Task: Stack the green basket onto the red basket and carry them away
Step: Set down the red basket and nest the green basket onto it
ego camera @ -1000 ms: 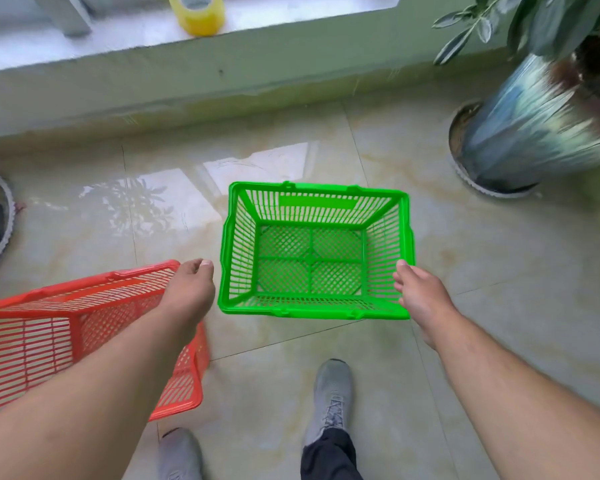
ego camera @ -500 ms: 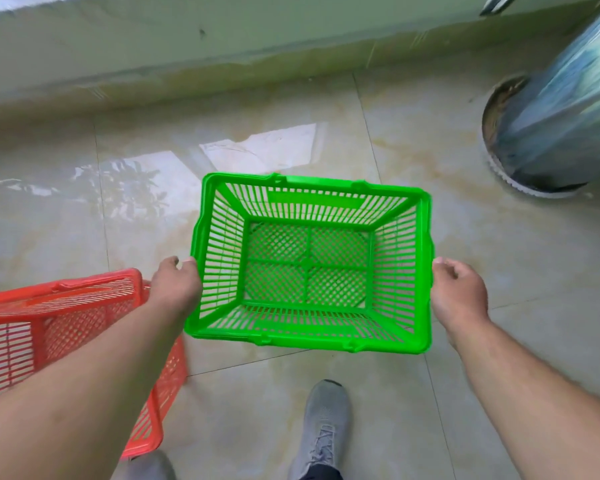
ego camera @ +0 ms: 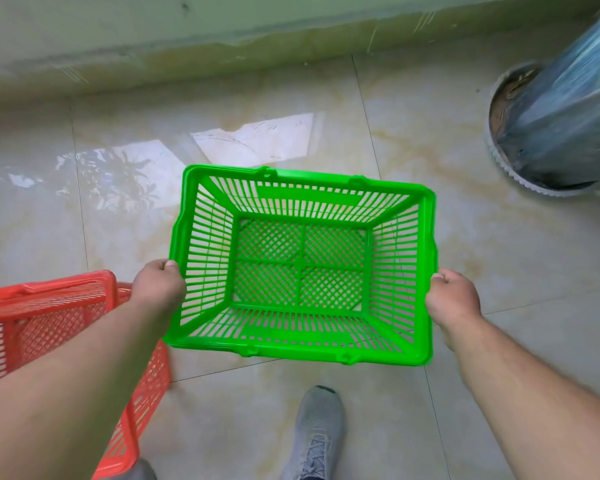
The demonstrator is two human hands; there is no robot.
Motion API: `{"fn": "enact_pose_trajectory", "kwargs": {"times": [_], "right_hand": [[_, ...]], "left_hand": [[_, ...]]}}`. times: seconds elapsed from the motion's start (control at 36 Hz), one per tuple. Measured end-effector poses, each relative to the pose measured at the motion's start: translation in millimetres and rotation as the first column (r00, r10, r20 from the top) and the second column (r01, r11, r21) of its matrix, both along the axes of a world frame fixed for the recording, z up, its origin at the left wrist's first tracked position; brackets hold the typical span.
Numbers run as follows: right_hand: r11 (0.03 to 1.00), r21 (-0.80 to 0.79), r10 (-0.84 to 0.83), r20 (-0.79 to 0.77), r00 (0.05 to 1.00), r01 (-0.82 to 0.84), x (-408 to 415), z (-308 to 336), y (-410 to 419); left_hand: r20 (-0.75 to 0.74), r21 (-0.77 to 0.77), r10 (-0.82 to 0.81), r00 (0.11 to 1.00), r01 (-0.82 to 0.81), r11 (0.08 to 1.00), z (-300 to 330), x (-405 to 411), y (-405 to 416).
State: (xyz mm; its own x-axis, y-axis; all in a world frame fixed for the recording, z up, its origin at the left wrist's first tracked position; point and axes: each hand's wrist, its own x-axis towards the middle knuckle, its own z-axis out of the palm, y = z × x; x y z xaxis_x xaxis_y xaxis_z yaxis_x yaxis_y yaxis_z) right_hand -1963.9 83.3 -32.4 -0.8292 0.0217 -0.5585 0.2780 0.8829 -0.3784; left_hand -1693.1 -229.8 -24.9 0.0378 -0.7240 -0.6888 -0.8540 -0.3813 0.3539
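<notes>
Since a second ago the green basket has come up and toward me, and both my hands have gone from reaching beside it to gripping it — the window ledge has dropped out of the top of the view as my head tipped down. My left hand is curled over the left rim near the front corner, thumb on top and fingers folded under; my right hand is clamped the same way on the right rim. The fingers themselves are tucked below the rim, so I can't tell exactly how they lie. The basket looks lifted off the tiled floor, mouth up and roughly level, though from this angle I can't be certain it is clear of the tiles.

The red basket sits on the floor to my left, partly hidden under my left forearm, its near corner just beside the green one.

My judgement: the step now is to swing the green basket left over the red one. To do it well I'd keep it level, line up the long sides with the red rim, and lower it straight — a skewed entry would likely jam the tapered walls. My grey shoe stands close below, so I'd watch my footing.
</notes>
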Motion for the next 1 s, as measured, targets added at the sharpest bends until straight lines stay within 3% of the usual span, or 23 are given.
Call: {"fn": "enact_pose_trajectory", "kwargs": {"times": [0.39, 1.0], "right_hand": [[0.977, -0.167, -0.131, 0.018, 0.991, 0.132, -3.2, 21.5, -2.5], [0.872, -0.436, -0.221, 0.059, 0.974, 0.224, 20.4, 207.1, -36.0]], "left_hand": [[-0.061, -0.015, 0.116, 0.991, -0.117, 0.993, 20.3, -0.3, 0.0], [-0.234, -0.014, 0.262, 0.936, -0.272, 0.962, 197.2, 54.9, 1.8]]}}
